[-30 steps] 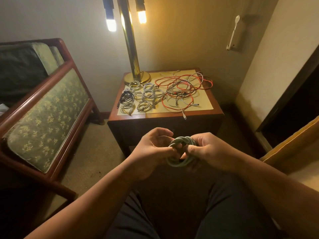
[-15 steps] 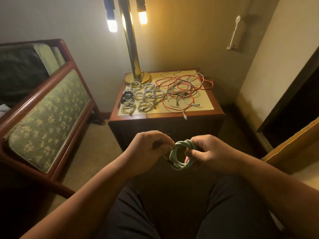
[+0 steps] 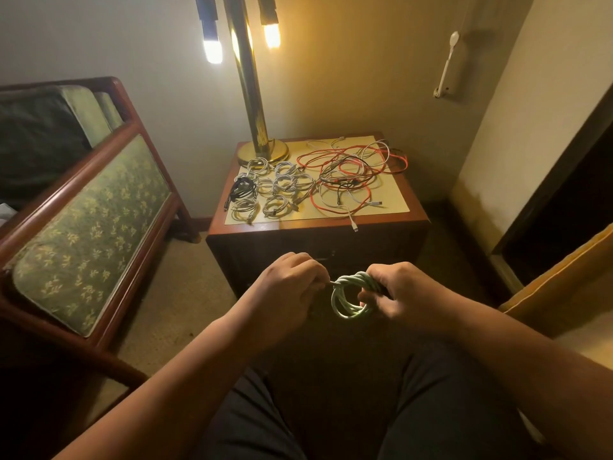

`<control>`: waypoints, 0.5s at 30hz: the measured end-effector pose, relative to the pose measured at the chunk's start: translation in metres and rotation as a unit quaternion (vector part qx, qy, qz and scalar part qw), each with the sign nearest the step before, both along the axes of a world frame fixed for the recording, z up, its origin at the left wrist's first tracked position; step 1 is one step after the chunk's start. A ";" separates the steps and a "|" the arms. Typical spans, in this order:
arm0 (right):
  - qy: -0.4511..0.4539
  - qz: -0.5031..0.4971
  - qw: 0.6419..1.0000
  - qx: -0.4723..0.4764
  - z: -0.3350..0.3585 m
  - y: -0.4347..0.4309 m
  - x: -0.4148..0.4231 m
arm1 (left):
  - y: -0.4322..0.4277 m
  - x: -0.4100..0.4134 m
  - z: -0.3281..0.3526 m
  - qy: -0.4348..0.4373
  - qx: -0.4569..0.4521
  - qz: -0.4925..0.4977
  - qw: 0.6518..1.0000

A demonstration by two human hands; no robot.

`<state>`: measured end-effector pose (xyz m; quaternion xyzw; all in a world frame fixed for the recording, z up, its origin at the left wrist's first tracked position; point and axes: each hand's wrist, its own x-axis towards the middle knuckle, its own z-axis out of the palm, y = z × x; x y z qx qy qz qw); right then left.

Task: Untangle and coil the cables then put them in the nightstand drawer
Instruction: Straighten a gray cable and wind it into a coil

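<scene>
No text, label, brand, number or sign can be read in this view. The surfaces that show carry no writing that is legible, and the small cable plugs are too small to tell any marking.

I have both forearms reaching forward over my lap, my left hand (image 3: 288, 287) curled into a loose fist with thumb and fingers pinched, my right hand (image 3: 399, 292) closed beside it, knuckles up.

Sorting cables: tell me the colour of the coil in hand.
Pale grey-white coil, head view.
</scene>
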<state>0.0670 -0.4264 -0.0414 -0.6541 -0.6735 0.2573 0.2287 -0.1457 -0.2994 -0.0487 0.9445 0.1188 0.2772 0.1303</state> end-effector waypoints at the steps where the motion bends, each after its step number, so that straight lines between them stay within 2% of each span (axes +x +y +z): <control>1: -0.007 -0.002 1.000 -0.004 0.000 -0.001 0.001 | 0.000 0.001 -0.001 0.006 0.012 -0.003 1.000; 3: 0.019 -0.012 1.000 -0.015 -0.001 -0.001 0.002 | 0.000 0.001 -0.004 0.002 0.017 0.001 1.000; 5: 0.115 -0.029 0.992 -0.033 0.002 -0.001 -0.001 | 0.001 0.001 -0.008 -0.035 -0.017 0.025 0.999; 8: 0.298 -0.057 0.951 -0.060 0.007 -0.002 -0.008 | -0.005 0.001 -0.016 -0.106 -0.161 0.105 0.976; 10: 0.363 -0.070 0.927 -0.060 0.006 -0.002 -0.014 | -0.014 0.003 -0.016 -0.130 -0.325 0.145 0.926; 13: 0.389 -0.088 0.917 -0.029 0.001 -0.003 -0.021 | -0.025 0.008 -0.014 -0.158 -0.564 0.160 0.795; 14: 0.387 -0.091 0.917 -0.018 0.000 -0.003 -0.022 | -0.028 0.009 -0.012 -0.165 -0.625 0.152 0.747; 15: 0.383 -0.092 0.919 -0.009 -0.002 -0.003 -0.022 | -0.031 0.010 -0.011 -0.167 -0.659 0.142 0.719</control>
